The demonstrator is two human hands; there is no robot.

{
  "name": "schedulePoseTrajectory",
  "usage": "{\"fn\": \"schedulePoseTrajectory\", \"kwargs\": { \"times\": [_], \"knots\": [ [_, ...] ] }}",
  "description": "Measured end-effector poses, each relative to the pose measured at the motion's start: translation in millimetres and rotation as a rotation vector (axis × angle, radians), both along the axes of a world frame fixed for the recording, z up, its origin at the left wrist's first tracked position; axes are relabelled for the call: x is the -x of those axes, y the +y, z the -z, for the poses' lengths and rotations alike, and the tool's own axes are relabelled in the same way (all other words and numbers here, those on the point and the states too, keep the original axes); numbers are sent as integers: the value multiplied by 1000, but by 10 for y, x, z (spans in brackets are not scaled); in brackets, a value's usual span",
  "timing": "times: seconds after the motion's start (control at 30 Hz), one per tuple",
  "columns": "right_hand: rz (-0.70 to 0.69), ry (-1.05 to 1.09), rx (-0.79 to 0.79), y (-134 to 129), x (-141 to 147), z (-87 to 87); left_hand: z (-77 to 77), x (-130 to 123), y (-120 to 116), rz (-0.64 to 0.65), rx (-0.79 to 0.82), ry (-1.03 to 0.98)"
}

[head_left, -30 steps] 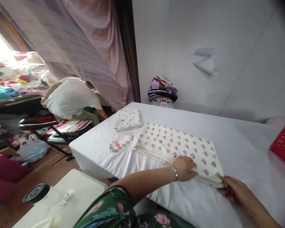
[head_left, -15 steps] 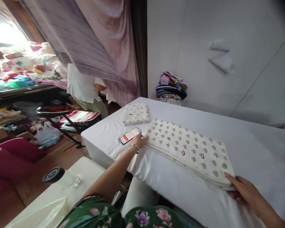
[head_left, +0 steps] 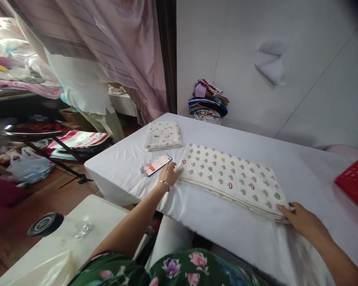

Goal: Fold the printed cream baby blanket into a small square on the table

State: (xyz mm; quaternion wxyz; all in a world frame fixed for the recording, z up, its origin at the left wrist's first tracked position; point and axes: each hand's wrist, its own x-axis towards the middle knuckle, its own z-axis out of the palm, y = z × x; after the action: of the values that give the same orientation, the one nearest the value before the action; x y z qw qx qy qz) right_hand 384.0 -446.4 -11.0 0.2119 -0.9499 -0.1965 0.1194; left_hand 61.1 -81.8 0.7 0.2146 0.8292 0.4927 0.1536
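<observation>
A long folded white cloth (head_left: 231, 178) with grey, red, green and yellow mushroom prints lies on the white-covered table (head_left: 223, 222). At its left end is my left hand (head_left: 168, 174), fingers slightly apart by the cloth's edge, a bracelet on the wrist. My right hand (head_left: 307, 222) grips the right near corner, thumb on top and the other fingers partly hidden below. A phone (head_left: 159, 165) with a lit screen lies just beyond my left hand. Behind the phone sits a smaller folded printed cloth (head_left: 163, 136).
A stack of folded fabrics (head_left: 209, 101) stands at the table's far edge by the white wall. A red basket (head_left: 356, 182) is at the right. A clear jar with a black lid (head_left: 46, 224) lies on a side table at the left. A person in a white top (head_left: 77, 83) stands behind the curtain.
The view has turned right, bringing more of the red basket in. My left hand has loosened at the cloth's left corner. My right hand stays on the right corner.
</observation>
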Motion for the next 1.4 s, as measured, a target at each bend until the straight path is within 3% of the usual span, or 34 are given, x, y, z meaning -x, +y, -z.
{"fn": "schedulePoseTrajectory", "kwargs": {
  "times": [0.07,0.13,0.23,0.3,0.43,0.57,0.73,1.13,1.4],
  "knots": [
    [-97,-256,49,81,120,-67,-43,-21,-96,124,-173,-64],
    [-242,-383,-45,217,317,-127,-76,-74,-223,327,-242,-91],
    [-558,-282,-211,511,669,-160,-76,-189,-390,630,-196,-53],
    [-688,-238,-252,730,868,-144,-47,-264,-434,722,-174,-22],
    [-819,-231,-239,1099,1065,-77,23,-366,-366,751,-173,22],
    [-877,-291,-248,1270,1058,-14,51,-420,-275,773,-165,55],
    [-858,-338,-272,1216,1040,29,63,-401,-270,830,-244,34],
    [-994,-485,-255,1140,1062,91,174,-276,-207,929,-408,21],
    [-972,-487,-222,1157,995,131,114,-322,-152,965,-431,69]
  ]
}}
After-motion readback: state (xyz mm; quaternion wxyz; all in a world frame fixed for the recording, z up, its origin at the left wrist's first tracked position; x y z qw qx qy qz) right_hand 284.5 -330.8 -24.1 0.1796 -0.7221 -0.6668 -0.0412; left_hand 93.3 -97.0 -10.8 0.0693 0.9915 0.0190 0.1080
